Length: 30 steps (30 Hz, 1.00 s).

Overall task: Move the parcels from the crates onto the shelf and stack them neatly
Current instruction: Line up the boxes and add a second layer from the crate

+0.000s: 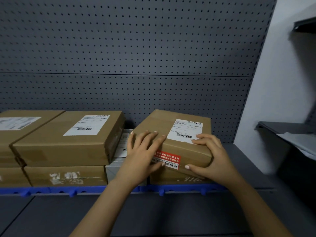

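Observation:
A brown cardboard parcel (172,129) with a white label and a red sticker lies slightly skewed on top of another brown parcel (171,178) on the shelf (244,168). My left hand (143,151) grips its near left corner, fingers on top and thumb on the front face. My right hand (210,154) grips its near right corner the same way. To the left stand stacked brown parcels (65,139), and a grey-white parcel (118,166) lies low in the gap between the stacks.
A dark perforated back panel (130,57) rises behind the parcels. A blue plastic strip (95,189) runs along the shelf's front edge. A white side wall (273,82) and dark neighbouring shelves (290,132) are at the right.

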Motion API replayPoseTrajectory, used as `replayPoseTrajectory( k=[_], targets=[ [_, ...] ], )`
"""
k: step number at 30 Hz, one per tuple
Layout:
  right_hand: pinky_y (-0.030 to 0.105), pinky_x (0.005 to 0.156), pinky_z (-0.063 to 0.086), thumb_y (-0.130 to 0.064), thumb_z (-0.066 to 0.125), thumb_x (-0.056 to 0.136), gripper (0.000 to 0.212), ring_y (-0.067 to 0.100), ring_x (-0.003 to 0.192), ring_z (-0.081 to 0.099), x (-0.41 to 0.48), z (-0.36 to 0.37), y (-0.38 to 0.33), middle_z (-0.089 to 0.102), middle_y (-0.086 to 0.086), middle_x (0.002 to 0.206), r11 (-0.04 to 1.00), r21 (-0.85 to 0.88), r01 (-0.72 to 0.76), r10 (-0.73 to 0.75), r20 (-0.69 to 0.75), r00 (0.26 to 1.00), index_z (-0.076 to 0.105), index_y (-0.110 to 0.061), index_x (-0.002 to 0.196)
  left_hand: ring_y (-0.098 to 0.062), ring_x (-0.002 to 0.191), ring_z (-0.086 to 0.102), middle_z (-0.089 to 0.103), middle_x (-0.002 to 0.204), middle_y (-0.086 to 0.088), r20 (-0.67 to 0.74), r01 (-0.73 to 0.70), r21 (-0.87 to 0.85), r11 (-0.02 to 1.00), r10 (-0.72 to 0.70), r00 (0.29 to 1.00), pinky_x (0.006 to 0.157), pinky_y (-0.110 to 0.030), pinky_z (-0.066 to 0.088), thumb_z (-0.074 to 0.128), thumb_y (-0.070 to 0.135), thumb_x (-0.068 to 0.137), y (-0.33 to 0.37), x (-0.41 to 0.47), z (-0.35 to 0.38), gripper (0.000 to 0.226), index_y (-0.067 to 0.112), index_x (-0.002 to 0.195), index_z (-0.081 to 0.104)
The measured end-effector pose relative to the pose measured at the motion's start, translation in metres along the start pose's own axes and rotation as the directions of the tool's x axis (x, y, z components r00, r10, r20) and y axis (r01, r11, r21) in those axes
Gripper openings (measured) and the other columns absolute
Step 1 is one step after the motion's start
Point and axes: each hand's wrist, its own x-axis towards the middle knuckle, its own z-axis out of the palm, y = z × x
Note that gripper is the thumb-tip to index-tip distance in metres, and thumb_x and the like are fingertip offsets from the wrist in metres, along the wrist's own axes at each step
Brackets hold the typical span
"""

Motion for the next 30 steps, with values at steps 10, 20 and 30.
replayPoseTrajectory(
  k=[10,20,30],
  targets=[
    [0.037,0.112,0.030,-0.054,0.081,0.060,0.068,0.000,0.132,0.035,0.023,0.015,0.002,0.041,-0.026,0.135,0.999,0.023,0.047,-0.049,0.084,0.995,0.053,-0.042,0.120,-0.024,0.137,0.030,0.044,0.143,-0.001,-0.040,0.084,0.058,0.995,-0.082,0.996,0.113,-0.058,0.010,0.056,0.054,0.079,-0.010,-0.016,-0.015,0.071,0.031,0.143,0.036],
    [0.046,0.120,0.009,-0.068,0.058,0.072,0.073,0.012,0.136,0.035,0.036,0.018,-0.001,0.046,-0.011,0.143,0.921,-0.330,0.208,-0.161,0.165,0.973,0.046,-0.039,0.137,-0.019,0.135,0.031,0.040,0.146,0.004,-0.023,0.118,0.097,0.988,-0.116,0.993,0.114,-0.054,0.007,0.050,0.054,0.084,-0.014,-0.024,-0.024,0.067,0.033,0.146,0.032],
    [0.050,0.119,0.008,-0.063,0.051,0.076,0.077,0.023,0.140,0.030,0.041,0.044,-0.044,0.042,-0.001,0.148,0.781,-0.544,0.306,-0.177,0.277,0.944,0.034,-0.033,0.145,-0.029,0.139,0.029,0.040,0.146,-0.006,-0.100,0.223,0.159,0.962,-0.209,0.973,0.112,-0.062,0.014,0.073,0.051,0.071,-0.047,-0.040,-0.049,0.083,0.026,0.144,0.040]
  ],
)
